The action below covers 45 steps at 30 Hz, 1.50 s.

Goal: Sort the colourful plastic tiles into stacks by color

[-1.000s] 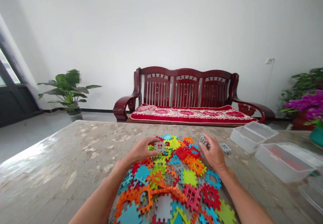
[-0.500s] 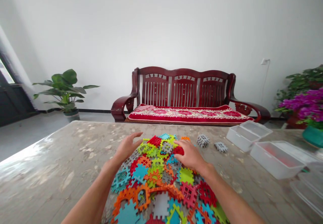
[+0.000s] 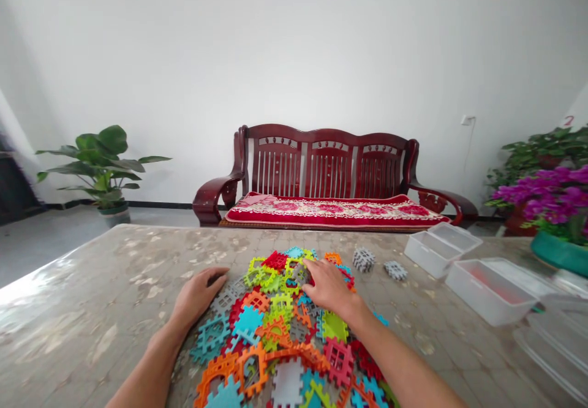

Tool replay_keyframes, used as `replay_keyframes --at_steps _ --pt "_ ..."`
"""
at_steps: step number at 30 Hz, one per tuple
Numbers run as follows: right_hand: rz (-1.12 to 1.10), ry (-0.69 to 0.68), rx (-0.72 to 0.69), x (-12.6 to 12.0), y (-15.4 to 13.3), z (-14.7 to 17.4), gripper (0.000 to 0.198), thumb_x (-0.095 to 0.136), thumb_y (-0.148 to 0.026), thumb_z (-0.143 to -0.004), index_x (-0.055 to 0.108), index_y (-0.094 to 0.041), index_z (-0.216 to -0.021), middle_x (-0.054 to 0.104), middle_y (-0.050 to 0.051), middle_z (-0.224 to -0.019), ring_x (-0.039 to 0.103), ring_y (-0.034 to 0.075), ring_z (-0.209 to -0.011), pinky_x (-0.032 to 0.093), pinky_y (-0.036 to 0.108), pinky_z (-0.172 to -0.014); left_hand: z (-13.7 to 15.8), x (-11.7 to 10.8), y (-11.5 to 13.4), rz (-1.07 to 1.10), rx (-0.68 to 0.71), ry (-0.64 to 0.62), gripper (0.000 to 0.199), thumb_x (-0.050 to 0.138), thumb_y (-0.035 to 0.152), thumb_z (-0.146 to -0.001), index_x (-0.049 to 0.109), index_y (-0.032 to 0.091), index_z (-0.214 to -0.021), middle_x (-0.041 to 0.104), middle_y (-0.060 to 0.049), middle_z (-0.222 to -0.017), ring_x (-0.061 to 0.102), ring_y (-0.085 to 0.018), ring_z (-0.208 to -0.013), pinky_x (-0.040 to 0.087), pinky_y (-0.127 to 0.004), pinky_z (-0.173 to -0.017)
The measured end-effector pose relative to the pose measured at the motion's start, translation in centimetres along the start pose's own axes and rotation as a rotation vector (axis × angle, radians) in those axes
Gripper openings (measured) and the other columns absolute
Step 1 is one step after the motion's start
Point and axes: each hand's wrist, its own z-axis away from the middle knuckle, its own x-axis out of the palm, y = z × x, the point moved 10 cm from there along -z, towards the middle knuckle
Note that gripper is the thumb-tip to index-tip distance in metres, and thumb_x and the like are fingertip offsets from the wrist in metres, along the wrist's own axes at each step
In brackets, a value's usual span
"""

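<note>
A heap of toothed plastic building tiles in orange, blue, lime, red and grey lies in front of me, with a light blue tile and an orange frame tile among them. My right hand reaches over the far right of the heap. Its thumb and index finger close on the edge of a grey lattice tile. My left hand rests at the heap's left side, thumb apart from the fingers, holding nothing. Closest to it are light grey window tiles.
Two small grey tile stacks stand right of the heap. Beyond them are clear plastic boxes, one with something red inside. Purple flowers in a teal pot stand at the right. A wooden bench is behind the table.
My left hand has moved left and down, away from the far side of the heap. My right hand has shifted slightly onto the grey lattice tile, which now looks tilted. The view has tipped up.
</note>
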Motion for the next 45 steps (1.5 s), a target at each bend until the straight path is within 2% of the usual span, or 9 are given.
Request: replay_keyframes --at_steps 6,10,13,17,20,22,33,39,45 --pt "0.023 0.01 0.002 0.4 -0.2 0.2 0.056 0.057 -0.021 -0.077 0.056 -0.017 -0.133 0.069 0.011 -0.122 0.06 0.029 -0.111 0.044 0.04 -0.097 -0.3 0.4 0.5 -0.05 0.024 -0.013 0.04 0.049 0.045 -0.083 0.075 0.024 -0.105 0.075 -0.005 -0.115 0.068 -0.025 -0.107 0.048 -0.033 -0.099" --pt "-0.042 0.092 0.054 -1.1 0.8 0.3 0.051 0.057 -0.023 -0.078 0.06 -0.019 -0.129 0.069 0.009 -0.119 0.061 0.026 -0.11 0.044 0.037 -0.099 -0.7 0.4 0.6 -0.045 0.031 -0.017 0.042 0.047 0.045 -0.084 0.075 0.022 -0.107 0.075 -0.007 -0.113 0.068 -0.025 -0.107 0.05 -0.034 -0.097" --pt "-0.097 0.215 0.15 -3.7 4.2 1.2 0.047 0.056 -0.024 -0.079 0.063 -0.02 -0.126 0.07 0.008 -0.117 0.062 0.024 -0.109 0.045 0.035 -0.097 -0.9 0.2 0.2 -0.036 0.002 -0.007 0.042 0.047 0.045 -0.083 0.075 0.024 -0.107 0.076 -0.006 -0.113 0.068 -0.026 -0.107 0.05 -0.035 -0.096" --pt "-0.025 0.425 0.337 -7.6 11.5 3.8 0.045 0.054 -0.029 -0.083 0.064 -0.018 -0.125 0.068 0.011 -0.118 0.061 0.026 -0.11 0.045 0.037 -0.098 -1.1 0.4 -0.3 -0.029 -0.004 -0.009 0.042 0.049 0.048 -0.083 0.075 0.026 -0.107 0.075 -0.006 -0.115 0.068 -0.027 -0.107 0.05 -0.036 -0.096" --pt "0.099 0.476 0.467 -8.7 16.0 5.6 0.042 0.054 -0.031 -0.083 0.067 -0.017 -0.121 0.069 0.013 -0.114 0.061 0.028 -0.107 0.045 0.04 -0.096 -1.2 0.6 -0.4 -0.02 0.005 -0.01 0.041 0.05 0.047 -0.081 0.075 0.026 -0.106 0.076 -0.006 -0.113 0.068 -0.026 -0.106 0.05 -0.035 -0.096" --pt "0.142 0.458 0.509 -8.5 17.5 6.0 0.039 0.055 -0.033 -0.084 0.069 -0.019 -0.117 0.07 0.012 -0.112 0.062 0.028 -0.105 0.046 0.039 -0.094 -1.3 0.6 -0.4 -0.018 0.007 -0.006 0.04 0.051 0.047 -0.08 0.075 0.026 -0.105 0.076 -0.005 -0.112 0.068 -0.026 -0.105 0.051 -0.035 -0.095" --pt "0.206 0.349 0.586 -6.7 17.8 5.7 0.051 0.057 -0.045 -0.086 0.061 -0.015 -0.127 0.066 0.018 -0.116 0.06 0.033 -0.107 0.046 0.042 -0.089 -1.4 0.7 -0.6 -0.009 0.038 -0.007 0.042 0.051 0.05 -0.08 0.076 0.025 -0.104 0.077 -0.006 -0.11 0.069 -0.028 -0.104 0.051 -0.036 -0.095" --pt "0.202 0.345 0.635 -5.4 18.1 5.9 0.077 0.063 -0.05 -0.08 0.041 -0.014 -0.145 0.064 0.019 -0.122 0.062 0.034 -0.109 0.048 0.042 -0.085 -1.6 1.0 -1.0 -0.01 0.028 -0.023 0.043 0.051 0.051 -0.08 0.075 0.026 -0.105 0.076 -0.007 -0.112 0.068 -0.028 -0.107 0.05 -0.037 -0.099" --pt "0.164 0.267 0.662 -3.9 18.5 6.0 0.087 0.064 -0.042 -0.079 0.027 -0.012 -0.152 0.07 0.02 -0.108 0.068 0.034 -0.096 0.05 0.041 -0.077 -1.4 0.8 -0.6 -0.027 0.035 -0.004 0.041 0.051 0.049 -0.08 0.076 0.026 -0.104 0.076 -0.006 -0.112 0.068 -0.028 -0.105 0.05 -0.037 -0.097"
